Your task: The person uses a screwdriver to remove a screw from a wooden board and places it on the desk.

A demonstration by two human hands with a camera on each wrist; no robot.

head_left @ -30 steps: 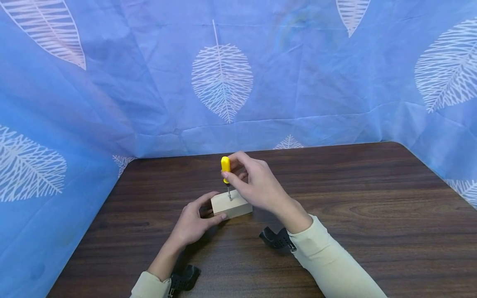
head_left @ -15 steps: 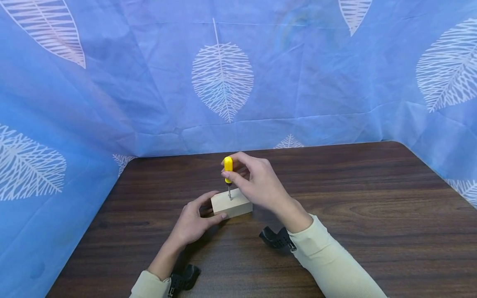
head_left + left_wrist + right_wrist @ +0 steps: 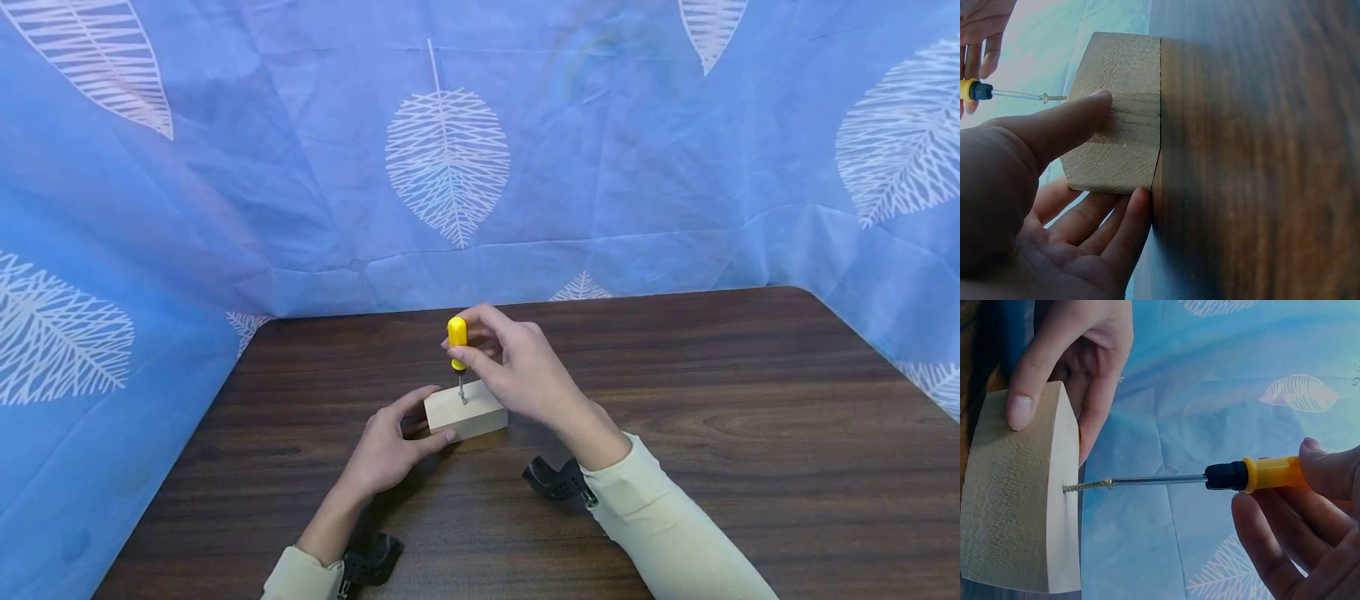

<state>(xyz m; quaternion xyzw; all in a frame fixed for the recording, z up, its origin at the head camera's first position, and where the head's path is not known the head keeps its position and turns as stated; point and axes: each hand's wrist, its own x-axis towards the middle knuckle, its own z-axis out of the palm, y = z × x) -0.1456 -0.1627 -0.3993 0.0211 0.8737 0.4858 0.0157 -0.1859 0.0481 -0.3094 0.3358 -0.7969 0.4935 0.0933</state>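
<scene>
A pale wooden block lies on the dark table, its left end gripped by my left hand, thumb on the near side and fingers behind. A brass-coloured screw stands in the block's top face, with much of its thread showing above the wood. My right hand pinches the yellow handle of a screwdriver between thumb and fingers. In the right wrist view the metal shaft lines up with the screw and its tip meets the screw head.
The dark wood-grain table spreads out around the hands. Behind and beside it hangs a blue cloth printed with white leaves. Black wrist-worn devices sit under both forearms, close above the table.
The screwdriver's handle has swayed slightly right, then a little back left, with small shifts of the right fingers. The left hand and the block have stayed in place.
</scene>
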